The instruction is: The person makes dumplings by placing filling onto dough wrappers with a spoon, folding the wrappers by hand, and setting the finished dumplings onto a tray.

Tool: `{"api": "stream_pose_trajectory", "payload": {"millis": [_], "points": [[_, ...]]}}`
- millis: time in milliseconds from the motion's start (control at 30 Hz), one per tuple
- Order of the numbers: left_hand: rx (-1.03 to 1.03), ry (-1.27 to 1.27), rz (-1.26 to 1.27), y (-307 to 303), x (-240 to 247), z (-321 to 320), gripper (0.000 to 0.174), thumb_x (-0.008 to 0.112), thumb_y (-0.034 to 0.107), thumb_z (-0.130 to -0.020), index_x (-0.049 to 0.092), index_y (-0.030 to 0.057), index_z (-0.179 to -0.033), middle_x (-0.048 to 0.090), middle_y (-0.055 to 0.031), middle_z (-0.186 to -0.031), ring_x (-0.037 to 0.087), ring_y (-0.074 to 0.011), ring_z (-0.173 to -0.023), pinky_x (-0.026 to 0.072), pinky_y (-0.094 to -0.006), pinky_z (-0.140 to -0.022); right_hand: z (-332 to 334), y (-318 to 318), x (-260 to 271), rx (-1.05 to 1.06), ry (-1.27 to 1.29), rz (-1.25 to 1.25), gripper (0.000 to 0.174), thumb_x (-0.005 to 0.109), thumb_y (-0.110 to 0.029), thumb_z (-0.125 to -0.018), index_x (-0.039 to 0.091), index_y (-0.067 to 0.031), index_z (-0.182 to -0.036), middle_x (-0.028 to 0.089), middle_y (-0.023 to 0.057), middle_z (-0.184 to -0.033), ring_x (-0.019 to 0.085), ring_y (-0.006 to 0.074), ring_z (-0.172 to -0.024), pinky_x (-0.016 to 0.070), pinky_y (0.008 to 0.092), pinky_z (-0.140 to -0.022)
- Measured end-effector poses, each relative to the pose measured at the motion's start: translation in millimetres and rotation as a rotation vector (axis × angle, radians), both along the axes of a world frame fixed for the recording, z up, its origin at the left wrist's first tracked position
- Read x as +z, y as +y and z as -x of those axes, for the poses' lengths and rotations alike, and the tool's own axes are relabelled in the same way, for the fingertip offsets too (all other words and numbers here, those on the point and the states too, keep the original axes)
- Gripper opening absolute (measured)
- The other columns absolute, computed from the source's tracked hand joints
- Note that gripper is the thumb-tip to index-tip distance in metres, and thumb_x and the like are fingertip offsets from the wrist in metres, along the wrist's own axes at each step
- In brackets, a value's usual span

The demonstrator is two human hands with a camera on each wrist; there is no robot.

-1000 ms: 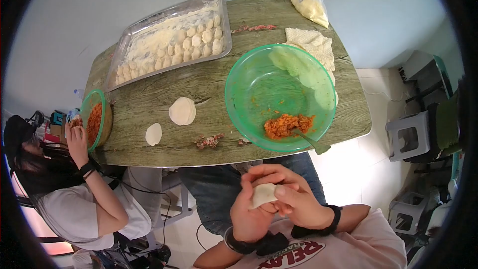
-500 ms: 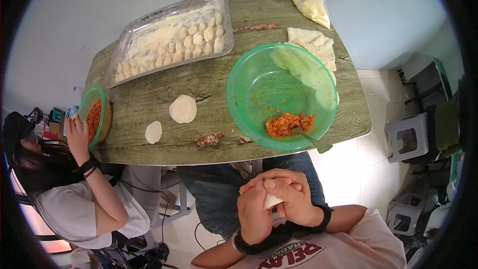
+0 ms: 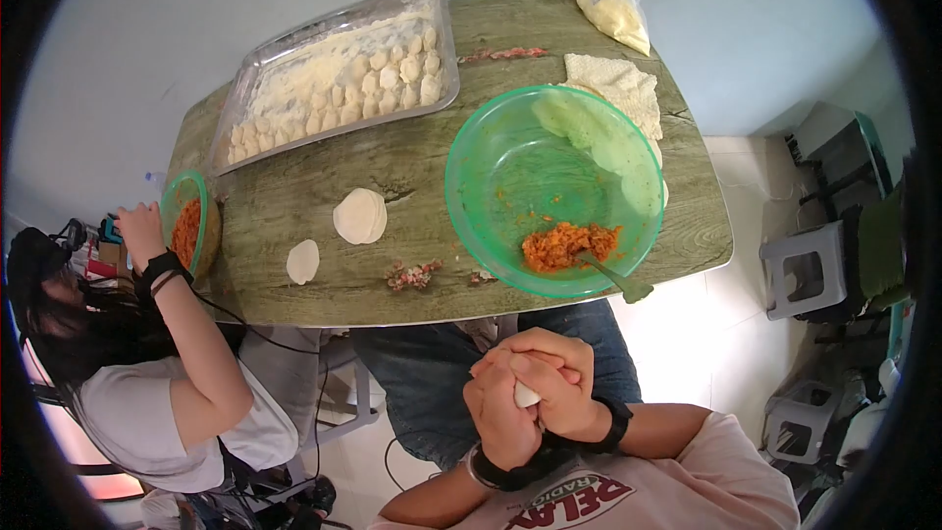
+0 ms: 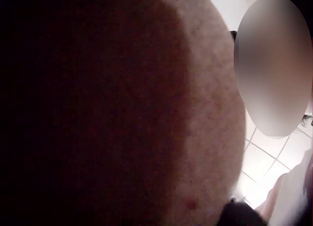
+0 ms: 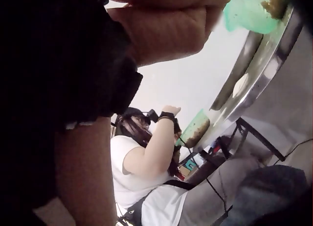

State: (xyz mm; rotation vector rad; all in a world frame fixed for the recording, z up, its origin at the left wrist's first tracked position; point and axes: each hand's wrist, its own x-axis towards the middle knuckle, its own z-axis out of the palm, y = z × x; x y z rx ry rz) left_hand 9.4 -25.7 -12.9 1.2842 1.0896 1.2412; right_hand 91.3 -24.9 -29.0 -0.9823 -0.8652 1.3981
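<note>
Over the lap, below the table edge, my left hand (image 3: 498, 419) and right hand (image 3: 561, 388) are clasped together around a dumpling (image 3: 526, 396). Only a small white piece of its dough shows between the thumbs; fingers cover the rest. Both thumbs lie side by side along the top of it. In the right wrist view, part of a hand (image 5: 166, 32) shows at the top, with the dumpling out of sight. Skin close to the lens fills most of the left wrist view.
On the table (image 3: 265, 285) stand a green bowl (image 3: 471, 226) with orange filling (image 3: 564, 247) and a spoon (image 3: 628, 287), stacked wrappers (image 3: 360, 216), a single wrapper (image 3: 303, 261) and a metal tray (image 3: 456, 79) of dumplings. A person (image 3: 186, 393) sits at left by another filling bowl (image 3: 208, 245).
My hands have folded from an open cradle, where the half-moon dumpling showed, into a tight clasp over it. The other person's hand has moved up and away from the filling bowl.
</note>
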Motion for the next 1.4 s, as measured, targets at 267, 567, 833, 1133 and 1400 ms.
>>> {"api": "stream_pose_trajectory", "payload": {"millis": [267, 567, 833, 1133, 1400], "points": [[-0.001, -0.781, 0.599, 15.7, -2.2, 15.0, 0.077, 0.017, 0.065, -0.091, 0.056, -0.0006, -0.101, 0.062, -0.0128, -0.094, 0.061, -0.0232, -0.088, 0.0489, -0.0335, -0.071, -12.4, 13.8, 3.6, 0.289, 0.295, 0.166, 0.067, 0.034, -0.054, -0.094, 0.048, 0.0045, -0.123, 0.049, 0.0152, -0.128, 0.051, 0.0179, -0.113, 0.0437, 0.0294, -0.090], [-0.219, 0.867, -0.419, 30.3, 16.8, 23.5, 0.067, 0.045, 0.057, -0.085, 0.053, 0.0006, -0.120, 0.048, -0.0175, -0.131, 0.039, -0.0389, -0.125, 0.0292, -0.0486, -0.103, -24.2, 3.8, 23.3, 0.287, 0.818, 0.407, 0.062, 0.028, -0.051, -0.097, 0.034, -0.0034, -0.136, 0.046, 0.0089, -0.132, 0.047, 0.0199, -0.120, 0.0388, 0.0397, -0.099], [-0.101, 0.621, -0.371, 19.3, 15.9, 36.8, 0.038, 0.077, 0.026, -0.070, 0.065, 0.0056, -0.100, 0.056, -0.0116, -0.123, 0.042, -0.0363, -0.124, 0.0333, -0.0476, -0.102, -24.2, 4.2, 23.8, 0.271, 0.831, 0.295, 0.063, 0.029, -0.051, -0.097, 0.034, -0.0011, -0.136, 0.045, 0.0102, -0.131, 0.045, 0.0201, -0.120, 0.0374, 0.0372, -0.100], [0.098, 0.437, -0.283, 13.9, 10.9, 27.9, 0.010, 0.072, 0.014, -0.074, 0.066, 0.0087, -0.081, 0.065, -0.0054, -0.104, 0.054, -0.0307, -0.112, 0.0341, -0.0493, -0.100, -17.0, 0.1, 28.0, 0.213, 0.813, 0.174, 0.060, 0.035, -0.047, -0.097, 0.033, -0.0009, -0.136, 0.044, 0.0092, -0.129, 0.041, 0.0186, -0.120, 0.0322, 0.0349, -0.102], [0.121, 0.491, -0.352, 12.9, 4.2, 35.5, 0.015, 0.073, 0.017, -0.073, 0.066, 0.0076, -0.083, 0.065, -0.0049, -0.099, 0.056, -0.0282, -0.103, 0.0345, -0.0471, -0.099, -10.6, -2.3, 26.5, 0.200, 0.803, 0.160, 0.061, 0.037, -0.047, -0.096, 0.034, -0.0015, -0.136, 0.043, 0.0077, -0.131, 0.040, 0.0184, -0.122, 0.0296, 0.0362, -0.104]]}}
